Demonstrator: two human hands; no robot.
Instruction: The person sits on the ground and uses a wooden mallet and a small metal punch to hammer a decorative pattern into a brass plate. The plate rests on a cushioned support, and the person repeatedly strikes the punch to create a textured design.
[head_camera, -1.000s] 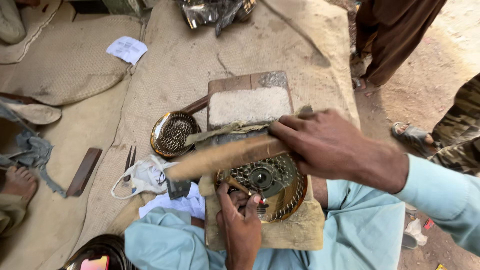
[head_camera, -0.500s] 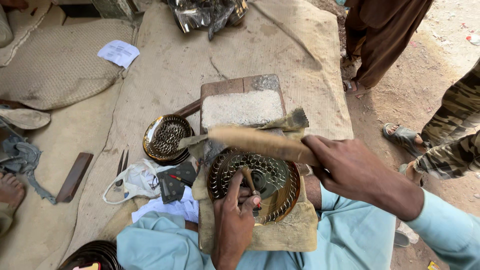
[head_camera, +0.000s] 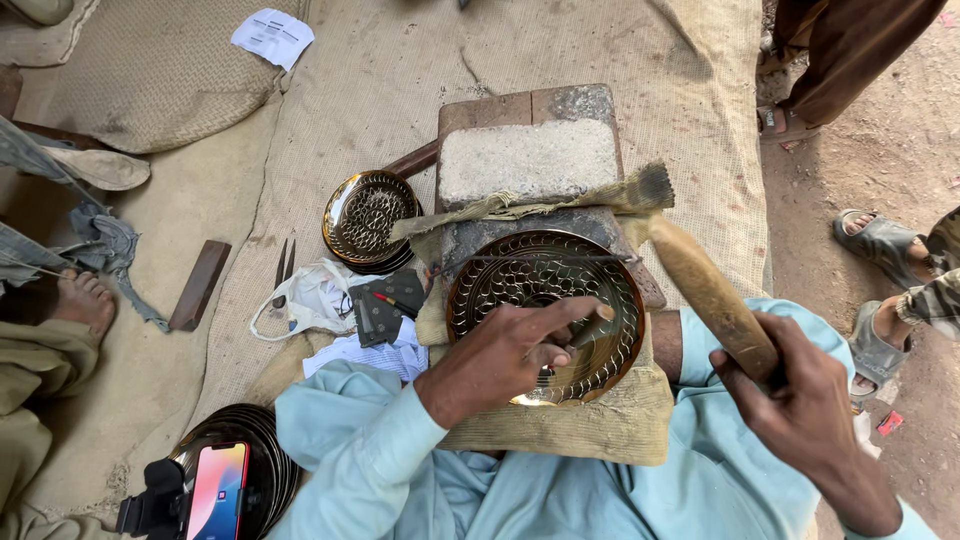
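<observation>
A round brass plate (head_camera: 530, 285) with pierced, engraved patterning lies on a cloth pad over a wooden block (head_camera: 560, 105) in front of me. My left hand (head_camera: 510, 350) rests on the plate's near side and pinches a small punch (head_camera: 595, 325) against the metal. My right hand (head_camera: 800, 400) grips a wooden mallet (head_camera: 705, 290), held off to the right of the plate with its head pointing up and away. A grey stone slab (head_camera: 528, 160) sits on the block behind the plate, with a strip of frayed cloth (head_camera: 560, 205) across its front.
A second brass plate (head_camera: 368, 218) lies left of the block. A stack of plates (head_camera: 262, 440) and a phone on a holder (head_camera: 215, 490) sit at lower left. Small tools (head_camera: 283, 265), a wooden bar (head_camera: 200, 285) and cloth lie on the matting. Other people's feet (head_camera: 85, 300) and sandals (head_camera: 875, 245) border the area.
The mallet has swung from across the plate's top to the right side, lifted clear. My left hand shifted the punch rightward on the plate.
</observation>
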